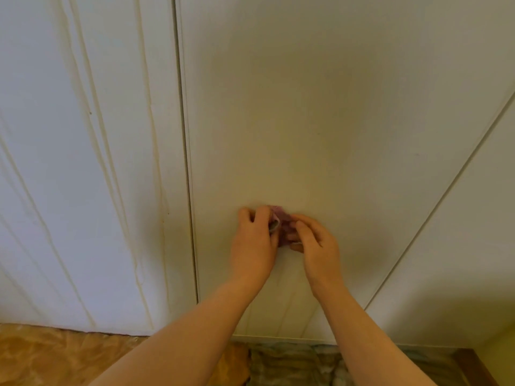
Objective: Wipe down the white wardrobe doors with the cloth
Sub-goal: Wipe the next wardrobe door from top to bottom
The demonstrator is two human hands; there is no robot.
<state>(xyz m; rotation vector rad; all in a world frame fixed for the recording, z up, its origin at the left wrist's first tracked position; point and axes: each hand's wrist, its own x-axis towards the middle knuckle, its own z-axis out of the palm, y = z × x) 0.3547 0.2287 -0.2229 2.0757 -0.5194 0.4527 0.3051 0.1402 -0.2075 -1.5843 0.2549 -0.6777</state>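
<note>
**One cloth, two hands, low on the wardrobe door**

One small cloth (279,218), pinkish-purple with a grey edge, bunched into a wad. Gripped from both sides: on its left, between the curled fingers and thumb of the left hand (255,240); on its right, pinched by the fingertips of the right hand (315,243). Mostly hidden behind the fingers, with only the top and a strip between the two hands showing. Held close to the lower part of the middle wardrobe door (306,107); touching it or just off it, cannot tell.

Two hands, both clenched on the cloth, nearly touching each other, backs toward the camera. Two bare forearms (195,330) reaching up from the bottom edge.

Two flat white wardrobe doors in view: the middle one behind the hands, and a second door (473,232) to the right, past a thin slanting seam. To the left, past a dark vertical gap, one white moulded panel (83,162) with long grooves.

Below, brown patterned floor (55,358) at left, one grey-streaked mat (292,363) under the arms, one dark wooden edge (471,363) at bottom right.
</note>
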